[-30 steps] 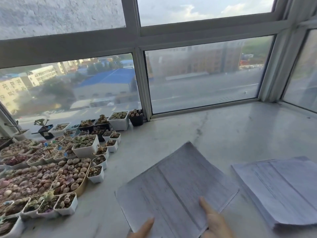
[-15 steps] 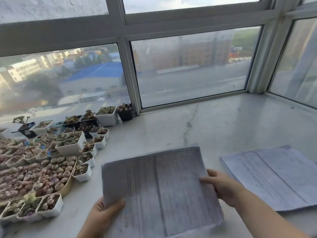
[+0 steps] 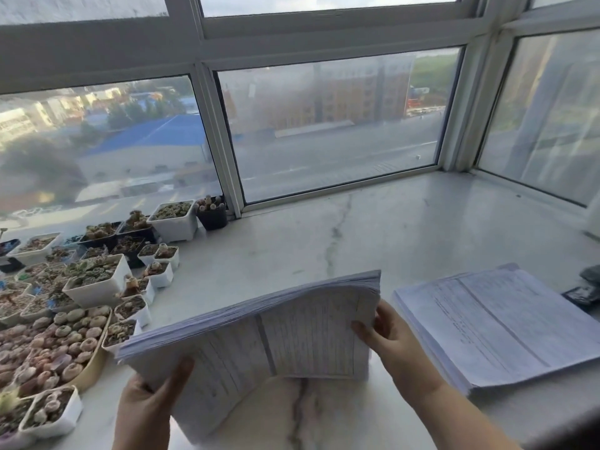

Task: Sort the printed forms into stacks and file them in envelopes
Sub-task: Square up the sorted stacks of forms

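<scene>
A thick stack of printed forms (image 3: 292,336) is tilted up on its near edge above the marble sill, its printed face toward me. My left hand (image 3: 146,407) grips its lower left corner, thumb on the front. My right hand (image 3: 389,345) grips its right edge, thumb on the face and fingers behind. A second stack of forms (image 3: 496,323) lies flat on the sill to the right, apart from both hands.
Many small pots of succulents (image 3: 91,287) crowd the left side of the marble sill (image 3: 324,228). A dark object (image 3: 584,290) lies at the far right edge beside the flat stack. Window panes close off the back and right.
The stack lay flat on the sill under my hands; both hands took its sides and raised it onto its near edge, facing me.
</scene>
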Motion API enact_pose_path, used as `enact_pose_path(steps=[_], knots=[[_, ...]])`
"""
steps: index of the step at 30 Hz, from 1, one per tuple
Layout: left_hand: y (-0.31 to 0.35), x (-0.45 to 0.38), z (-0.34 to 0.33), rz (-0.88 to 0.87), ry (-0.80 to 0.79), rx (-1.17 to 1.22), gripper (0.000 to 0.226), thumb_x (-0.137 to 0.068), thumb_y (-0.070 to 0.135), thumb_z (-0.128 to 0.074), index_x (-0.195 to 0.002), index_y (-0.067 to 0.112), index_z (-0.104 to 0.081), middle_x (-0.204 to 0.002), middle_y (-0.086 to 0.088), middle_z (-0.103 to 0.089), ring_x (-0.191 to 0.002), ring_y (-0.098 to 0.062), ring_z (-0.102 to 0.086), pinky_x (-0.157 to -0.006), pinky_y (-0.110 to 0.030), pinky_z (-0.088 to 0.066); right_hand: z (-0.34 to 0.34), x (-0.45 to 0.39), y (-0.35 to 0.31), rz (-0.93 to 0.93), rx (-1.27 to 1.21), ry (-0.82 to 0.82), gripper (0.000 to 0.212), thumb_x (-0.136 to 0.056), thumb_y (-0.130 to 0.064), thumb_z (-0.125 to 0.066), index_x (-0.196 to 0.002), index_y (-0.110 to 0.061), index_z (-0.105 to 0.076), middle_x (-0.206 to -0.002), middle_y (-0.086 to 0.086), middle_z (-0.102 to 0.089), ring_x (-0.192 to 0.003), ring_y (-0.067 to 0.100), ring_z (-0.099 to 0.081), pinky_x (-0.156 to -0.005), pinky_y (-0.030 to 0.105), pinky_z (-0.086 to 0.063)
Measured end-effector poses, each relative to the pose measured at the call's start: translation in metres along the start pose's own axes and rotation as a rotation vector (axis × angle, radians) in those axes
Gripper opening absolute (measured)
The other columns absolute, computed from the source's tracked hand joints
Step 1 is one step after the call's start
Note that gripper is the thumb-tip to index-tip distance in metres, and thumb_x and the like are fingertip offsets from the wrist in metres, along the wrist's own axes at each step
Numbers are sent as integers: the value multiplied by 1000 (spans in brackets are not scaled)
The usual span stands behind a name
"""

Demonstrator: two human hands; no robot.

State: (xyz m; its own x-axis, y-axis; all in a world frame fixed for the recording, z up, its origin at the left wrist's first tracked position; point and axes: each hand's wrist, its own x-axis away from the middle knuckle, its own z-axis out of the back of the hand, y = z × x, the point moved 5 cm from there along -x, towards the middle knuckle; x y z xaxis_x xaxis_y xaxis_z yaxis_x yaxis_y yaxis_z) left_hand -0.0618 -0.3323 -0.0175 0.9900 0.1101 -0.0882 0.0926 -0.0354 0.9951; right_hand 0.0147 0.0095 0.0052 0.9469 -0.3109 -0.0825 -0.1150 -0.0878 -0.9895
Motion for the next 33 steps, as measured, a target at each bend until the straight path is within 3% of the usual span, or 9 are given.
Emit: enact_pose_path(steps=[3, 6, 11, 14, 17, 19, 24, 30, 33], knots=[[-11, 1, 0, 11, 34, 45, 45, -48, 51, -86, -88, 34, -76, -81, 8, -75, -75, -3, -66, -70, -20, -56, -3, -1, 1, -29, -49, 15, 39, -77, -26, -68, -112, -12, -64, -110, 8, -70, -105, 19, -65, -88, 32, -54], [-15, 5, -6, 1, 64, 16, 24, -68, 18, -82, -84, 35, -76, -76, 11, -74, -68, 3, -65, -64, -15, -55, -7, -2, -6, -4, -67, 75, 39, -81, -33, -72, -108, -6, -63, -102, 10, -67, -94, 17, -61, -79, 27, -50], [-16, 8, -8, -17, 101, 20, 25, -59, 25, -79, -83, 21, -75, -74, 15, -73, -67, 6, -63, -67, -10, -52, -4, -7, -32, 89, -96, 222, 29, -80, -45, -55, -89, -17, -58, -69, -21, -56, -71, -4, -54, -66, 5, -43], [-11, 10, -10, -82, 52, 18, 25, -65, 14, -76, -88, 24, -75, -79, 15, -74, -72, 6, -64, -69, -10, -52, -6, -12, -45, 115, -79, 288, 34, -79, -53, -57, -71, -21, -47, -63, -15, -38, -60, 1, -38, -57, 10, -36], [-7, 13, -13, -88, 50, 44, 25, -63, 12, -74, -83, 28, -77, -77, 13, -74, -70, 6, -65, -66, -10, -53, -9, -20, -47, 105, -18, 318, 34, -88, -46, -63, -69, -22, -51, -58, -21, -45, -59, -2, -44, -66, 16, -36], [-8, 13, -13, -83, 51, 55, 20, -64, 11, -74, -82, 21, -75, -78, 10, -74, -70, 4, -65, -65, -10, -53, -10, -22, -45, 88, 6, 320, 23, -89, -42, -64, -78, -23, -61, -64, -22, -56, -67, -2, -54, -74, 23, -42], [-13, 11, -10, -65, 50, 35, 25, -61, 22, -76, -86, 18, -74, -80, 8, -75, -71, 2, -65, -64, -10, -52, -12, -22, -44, 62, 1, 329, 27, -73, -49, -60, -83, -24, -64, -70, -17, -62, -77, 8, -60, -78, 33, -48], [-12, 9, -9, -64, 81, 43, 19, -68, 17, -75, -87, 17, -71, -76, 10, -74, -69, 2, -63, -63, -10, -52, -11, -22, -46, 106, 23, 307, 7, -93, -33, -61, -92, -26, -63, -84, -17, -66, -90, 9, -60, -82, 25, -46], [-8, 12, -10, -63, 103, 34, 12, -77, 8, -71, -86, 16, -69, -71, 12, -72, -62, 6, -61, -59, -8, -50, -7, -19, -50, 155, 75, 232, 15, -93, -35, -58, -104, -26, -60, -105, 2, -67, -99, 12, -60, -90, 24, -46]])
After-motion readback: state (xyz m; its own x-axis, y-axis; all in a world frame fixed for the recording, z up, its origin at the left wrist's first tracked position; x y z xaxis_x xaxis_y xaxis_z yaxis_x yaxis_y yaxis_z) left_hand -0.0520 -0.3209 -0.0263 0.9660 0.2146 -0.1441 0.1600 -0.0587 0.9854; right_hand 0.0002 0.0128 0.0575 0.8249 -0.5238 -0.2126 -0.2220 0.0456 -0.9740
